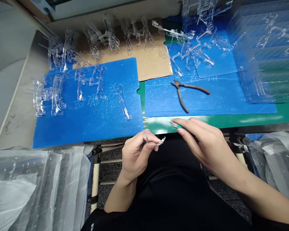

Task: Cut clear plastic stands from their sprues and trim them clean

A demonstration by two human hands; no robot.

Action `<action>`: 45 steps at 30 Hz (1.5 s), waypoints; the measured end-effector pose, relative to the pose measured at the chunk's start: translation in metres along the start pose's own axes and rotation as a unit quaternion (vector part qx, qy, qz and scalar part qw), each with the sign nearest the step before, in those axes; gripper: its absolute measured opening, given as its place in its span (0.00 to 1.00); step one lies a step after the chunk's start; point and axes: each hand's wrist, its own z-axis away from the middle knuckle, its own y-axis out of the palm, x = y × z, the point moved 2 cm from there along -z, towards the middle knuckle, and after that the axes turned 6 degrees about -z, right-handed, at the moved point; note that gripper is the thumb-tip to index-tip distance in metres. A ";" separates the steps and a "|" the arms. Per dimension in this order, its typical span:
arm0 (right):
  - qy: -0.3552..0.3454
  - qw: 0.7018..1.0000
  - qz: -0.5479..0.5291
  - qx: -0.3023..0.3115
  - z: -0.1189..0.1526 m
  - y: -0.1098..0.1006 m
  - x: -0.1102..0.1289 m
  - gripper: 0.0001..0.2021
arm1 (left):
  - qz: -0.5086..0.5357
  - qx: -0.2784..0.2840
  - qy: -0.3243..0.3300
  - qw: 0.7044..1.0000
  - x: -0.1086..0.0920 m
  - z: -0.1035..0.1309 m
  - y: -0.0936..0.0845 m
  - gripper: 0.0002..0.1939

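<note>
"what do i have at the left hand?"

"left hand [136, 154], lower centre: closed, small clear piece [162, 141] pinched at the fingertips, its end poking out to the right. shape partly hidden by my fingers."

"and the right hand [207, 141]?"

"right of centre, closed on a small knife [175, 125]. bit of green handle showing, blade pointing left, near the clear piece but apart from it."

"step in hand?"

"i'd judge close blade work on the piece, at a moment with no contact. can't tell whether a cut is made. bringing the two together calls for a steady pinch, a light edge and fingertips off the blade's line."

"further out?"

"pliers [179, 85] above the right hand, handles spread, on the right blue sheet [161, 104]. one clear strip [122, 102] lies alone on the left blue sheet [101, 120]; branched clear parts [59, 96] at its left end, more across the top of the frame, some over the brown cardboard [156, 62]."

"edges?"

"clear tray [257, 81] upper right, green tabletop [233, 120] under the sheets, wrapped stacks [69, 179] in both lower corners. too much glare to count the clear parts from here."
</note>
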 end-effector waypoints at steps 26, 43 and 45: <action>0.066 0.938 -0.333 0.071 -0.021 -0.018 0.003 0.08 | 0.117 0.107 -0.055 0.986 0.003 0.005 0.006 0.11; 0.042 0.984 -0.163 0.058 -0.003 -0.012 0.003 0.12 | 0.140 0.062 -0.072 0.986 0.015 0.006 0.010 0.27; 0.005 0.989 -0.138 0.060 0.003 -0.009 0.005 0.12 | 0.137 0.055 -0.054 0.988 0.014 0.005 0.011 0.25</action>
